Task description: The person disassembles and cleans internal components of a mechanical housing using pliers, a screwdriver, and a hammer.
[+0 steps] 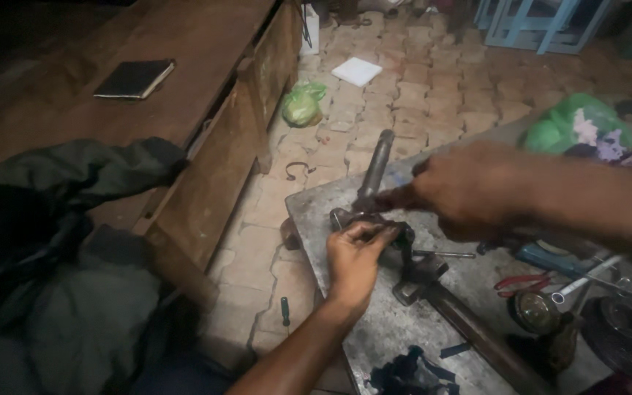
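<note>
Left hand (352, 256) grips metal part (363, 219) at the table (389, 329) edge. Right hand (462, 192) pinches the bar (376, 167) on top. Best to hold tight, turn slowly, keep fingers clear.

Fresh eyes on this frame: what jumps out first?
Both hands meet at mid-frame on a dark metal part with a stubby shaft, set on the grey metal table: the left hand grips it from below, the right hand comes in from the right, blurred. Next, the bright green bag on the brick floor, and the black notebook on the wooden bench at upper left.
</note>
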